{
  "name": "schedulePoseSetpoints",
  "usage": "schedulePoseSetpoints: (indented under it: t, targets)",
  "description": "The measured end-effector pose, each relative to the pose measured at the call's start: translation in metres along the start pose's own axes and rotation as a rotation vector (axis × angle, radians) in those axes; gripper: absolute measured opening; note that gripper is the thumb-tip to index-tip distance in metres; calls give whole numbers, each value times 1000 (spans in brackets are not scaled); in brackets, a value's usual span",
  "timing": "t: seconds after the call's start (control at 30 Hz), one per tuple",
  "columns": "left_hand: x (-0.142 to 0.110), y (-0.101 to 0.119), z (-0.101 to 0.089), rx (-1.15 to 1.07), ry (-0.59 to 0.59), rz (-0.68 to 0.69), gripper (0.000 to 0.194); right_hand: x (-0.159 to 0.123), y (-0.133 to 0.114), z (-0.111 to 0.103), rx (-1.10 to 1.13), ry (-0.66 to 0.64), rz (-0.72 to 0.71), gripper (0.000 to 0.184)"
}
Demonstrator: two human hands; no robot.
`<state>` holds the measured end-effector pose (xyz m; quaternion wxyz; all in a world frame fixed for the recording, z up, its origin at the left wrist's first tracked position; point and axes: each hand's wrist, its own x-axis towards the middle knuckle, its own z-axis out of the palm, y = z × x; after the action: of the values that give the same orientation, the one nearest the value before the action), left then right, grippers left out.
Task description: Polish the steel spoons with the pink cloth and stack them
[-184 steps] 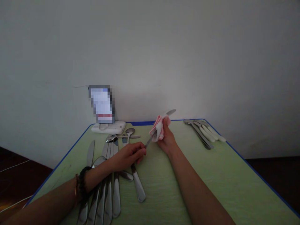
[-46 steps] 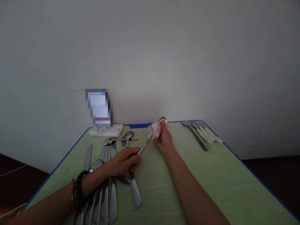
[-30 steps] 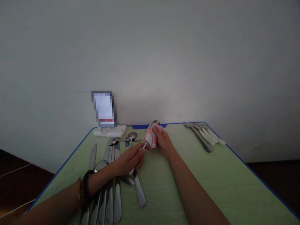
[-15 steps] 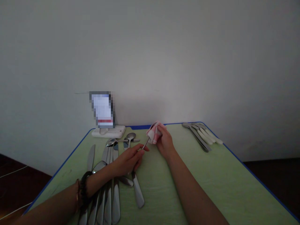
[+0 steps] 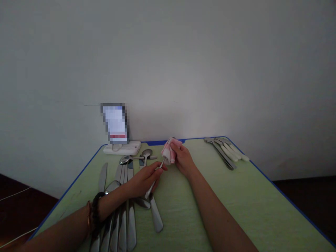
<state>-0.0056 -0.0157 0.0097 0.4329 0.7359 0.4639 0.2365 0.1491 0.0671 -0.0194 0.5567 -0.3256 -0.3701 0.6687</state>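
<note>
1. The left hand (image 5: 143,180) grips the spoon (image 5: 150,190) by its handle, over the table (image 5: 181,210).
2. The right hand's (image 5: 183,159) fingers pinch a pink cloth (image 5: 169,150) around its top; this looks like wiping.
3. More rubbing would call for a steady hold.
4. Earlier, the round end poked out; now cloth mostly hides it.

Matt cloth (image 5: 167,152), shiny metal utensil (image 5: 149,191), glossy metal cutlery (image 5: 131,225), smooth plastic-looking handles (image 5: 230,153), matt wall (image 5: 168,63)

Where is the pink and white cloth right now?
In the head view, the cloth is near the centre, left of the white-handled cutlery, in the right hand, covering the far part of the metal utensil the left hand holds.
</note>
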Motion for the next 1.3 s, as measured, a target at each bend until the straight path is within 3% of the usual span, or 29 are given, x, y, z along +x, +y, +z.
schedulePoseSetpoints:
  t: [0.83,1.13,1.3]
  targets:
    - [0,-3,-2,133,39,54,32,1,4,0,-74,-12,-18,32]
    - [-2,5,-2,96,-4,19,35,2,-1,6,120,67,-122,29]
    - [-2,1,-2,111,-8,20,36,3,-1,5,87,116,-104,29]
